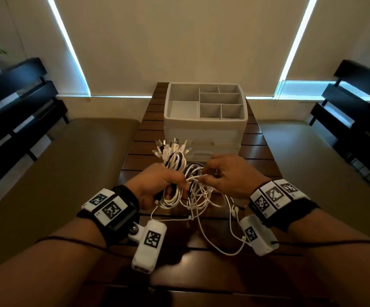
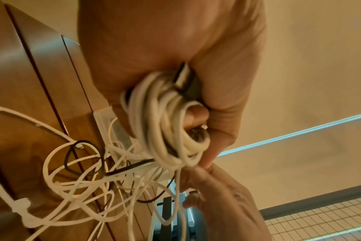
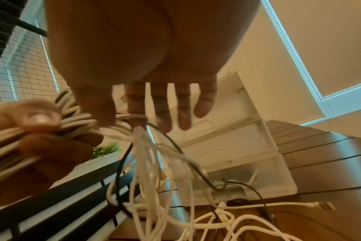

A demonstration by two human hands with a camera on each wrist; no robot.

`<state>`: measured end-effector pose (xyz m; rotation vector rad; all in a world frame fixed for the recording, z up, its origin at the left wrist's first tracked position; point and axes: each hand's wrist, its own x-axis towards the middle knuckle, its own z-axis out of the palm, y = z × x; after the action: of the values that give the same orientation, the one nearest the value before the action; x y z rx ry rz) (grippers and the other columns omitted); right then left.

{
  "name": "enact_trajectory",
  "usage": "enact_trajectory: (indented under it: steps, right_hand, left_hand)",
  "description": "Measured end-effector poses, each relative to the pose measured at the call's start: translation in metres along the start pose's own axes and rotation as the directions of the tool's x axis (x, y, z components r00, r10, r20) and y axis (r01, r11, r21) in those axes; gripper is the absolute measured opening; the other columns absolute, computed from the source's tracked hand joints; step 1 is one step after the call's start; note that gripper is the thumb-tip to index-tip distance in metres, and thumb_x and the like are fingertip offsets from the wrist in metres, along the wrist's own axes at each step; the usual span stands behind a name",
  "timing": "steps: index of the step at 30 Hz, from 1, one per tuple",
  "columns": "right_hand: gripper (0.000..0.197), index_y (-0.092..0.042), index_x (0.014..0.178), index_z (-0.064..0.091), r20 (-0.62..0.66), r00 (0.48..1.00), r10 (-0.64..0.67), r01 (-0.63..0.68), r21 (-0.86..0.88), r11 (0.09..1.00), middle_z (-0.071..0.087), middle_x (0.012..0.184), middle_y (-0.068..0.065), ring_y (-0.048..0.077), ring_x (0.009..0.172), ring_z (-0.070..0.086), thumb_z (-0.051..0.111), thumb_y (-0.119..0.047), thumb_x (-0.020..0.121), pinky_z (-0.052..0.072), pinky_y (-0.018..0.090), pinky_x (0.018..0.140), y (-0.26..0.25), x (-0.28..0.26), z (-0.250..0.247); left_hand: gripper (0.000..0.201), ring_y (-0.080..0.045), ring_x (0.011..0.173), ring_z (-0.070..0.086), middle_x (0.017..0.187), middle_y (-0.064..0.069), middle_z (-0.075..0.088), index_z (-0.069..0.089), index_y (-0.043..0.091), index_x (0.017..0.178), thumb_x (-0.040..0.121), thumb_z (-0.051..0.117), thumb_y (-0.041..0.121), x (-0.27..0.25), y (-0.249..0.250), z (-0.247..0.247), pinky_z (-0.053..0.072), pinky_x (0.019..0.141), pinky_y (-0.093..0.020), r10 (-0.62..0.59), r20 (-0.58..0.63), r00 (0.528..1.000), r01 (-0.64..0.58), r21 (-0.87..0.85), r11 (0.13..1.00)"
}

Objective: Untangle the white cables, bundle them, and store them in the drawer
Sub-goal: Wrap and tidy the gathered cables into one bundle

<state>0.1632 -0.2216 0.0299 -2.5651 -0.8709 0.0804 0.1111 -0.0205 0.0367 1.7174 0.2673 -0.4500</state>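
The left hand [image 1: 157, 187] covers the middle of the white cables [image 1: 175, 165], so how the strands cross inside its grip cannot be told. The connector types at the cables' far ends are too small to make out. The right hand [image 1: 230, 173] hides the front of the drawer unit [image 1: 206, 127]. In the right wrist view, the near left-hand fingers [image 3: 39, 117] are blurred.

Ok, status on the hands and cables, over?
Left hand grips the coiled cable bundle. Right hand pinches a white strand. Loose cables still tangled, black ones mixed in. Drawer unit shut.
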Motion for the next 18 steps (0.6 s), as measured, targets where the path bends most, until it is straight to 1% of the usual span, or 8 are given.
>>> enact_trajectory:
  steps: [2,4,5,7,10,13,16,18]
  right_hand:
    - [0.023,-0.024,0.098,0.065,-0.039,0.999,-0.002,-0.002,-0.114,0.993,0.056,0.084,-0.013,0.012,0.077,0.057,0.057,-0.043,0.087,0.049,0.031,0.067,0.000,0.000,0.002]
    - [0.019,-0.019,0.101,0.062,-0.059,0.996,-0.072,0.058,-0.202,0.978,0.055,0.092,-0.007,0.016,0.085,0.056,0.061,-0.032,0.087,0.046,0.030,0.069,0.001,0.000,0.004]
    - [0.015,-0.016,0.096,0.063,-0.085,0.991,-0.105,0.091,-0.151,0.984,0.057,0.094,-0.004,0.016,0.086,0.056,0.064,-0.028,0.087,0.045,0.029,0.070,0.002,-0.001,0.004]
    - [0.010,-0.011,0.082,0.066,-0.165,0.978,-0.129,0.149,0.119,0.982,0.062,0.093,-0.005,0.012,0.085,0.058,0.070,-0.021,0.083,0.047,0.024,0.072,0.003,-0.003,0.001]
    - [0.011,-0.009,0.077,0.065,-0.142,0.990,-0.018,0.081,0.456,0.887,0.069,0.081,0.001,0.013,0.075,0.065,0.071,-0.016,0.083,0.052,0.024,0.068,-0.002,-0.008,-0.007]
    - [0.015,-0.004,0.080,0.062,-0.106,0.994,0.011,0.041,0.469,0.882,0.067,0.077,0.012,0.022,0.071,0.062,0.067,-0.016,0.087,0.052,0.029,0.064,-0.003,-0.008,-0.008]
    - [0.018,-0.008,0.081,0.061,-0.010,0.999,0.046,-0.039,0.361,0.932,0.067,0.076,0.009,0.021,0.072,0.063,0.062,-0.024,0.091,0.052,0.033,0.066,0.004,-0.006,-0.008]
    - [0.018,-0.013,0.081,0.060,0.055,0.996,0.071,-0.088,0.426,0.900,0.069,0.079,0.010,0.031,0.077,0.064,0.056,-0.025,0.094,0.053,0.042,0.070,0.006,-0.008,-0.008]
  left_hand:
    - [0.031,-0.014,0.033,0.036,0.044,-0.008,0.048,0.063,0.009,0.044,0.073,0.068,-0.001,0.001,0.002,-0.002,0.026,0.039,-0.018,0.010,-0.018,1.000,-0.010,0.012,1.000]
    - [0.033,-0.014,0.032,0.036,0.043,-0.007,0.048,0.061,0.009,0.043,0.074,0.067,-0.002,0.001,0.004,-0.003,0.026,0.038,-0.017,0.007,-0.021,1.000,-0.007,0.010,1.000]
    - [0.033,-0.014,0.032,0.036,0.042,-0.007,0.049,0.061,0.009,0.043,0.074,0.067,-0.002,0.001,0.005,-0.003,0.026,0.038,-0.017,0.003,-0.020,1.000,-0.003,0.016,1.000]
    - [0.033,-0.015,0.034,0.037,0.045,-0.007,0.050,0.062,0.010,0.042,0.073,0.068,-0.001,0.001,0.004,-0.005,0.026,0.040,-0.018,-0.010,-0.020,1.000,0.011,0.026,1.000]
    - [0.032,-0.014,0.033,0.038,0.045,-0.008,0.051,0.063,0.009,0.043,0.073,0.067,-0.002,0.002,0.002,-0.008,0.028,0.037,-0.017,-0.026,-0.024,0.999,0.026,0.000,1.000]
    - [0.036,-0.012,0.031,0.038,0.042,-0.005,0.051,0.060,0.010,0.041,0.074,0.064,-0.003,0.001,0.006,-0.006,0.028,0.036,-0.016,-0.024,-0.018,1.000,0.024,-0.013,1.000]
    - [0.042,-0.009,0.031,0.038,0.042,-0.002,0.053,0.061,0.012,0.038,0.077,0.061,-0.004,0.000,0.010,-0.008,0.029,0.035,-0.017,-0.020,-0.001,1.000,0.020,-0.027,0.999]
    - [0.044,-0.008,0.031,0.038,0.042,-0.001,0.054,0.060,0.012,0.037,0.078,0.059,-0.005,0.000,0.011,-0.008,0.030,0.034,-0.016,-0.023,0.004,1.000,0.023,-0.032,0.999]
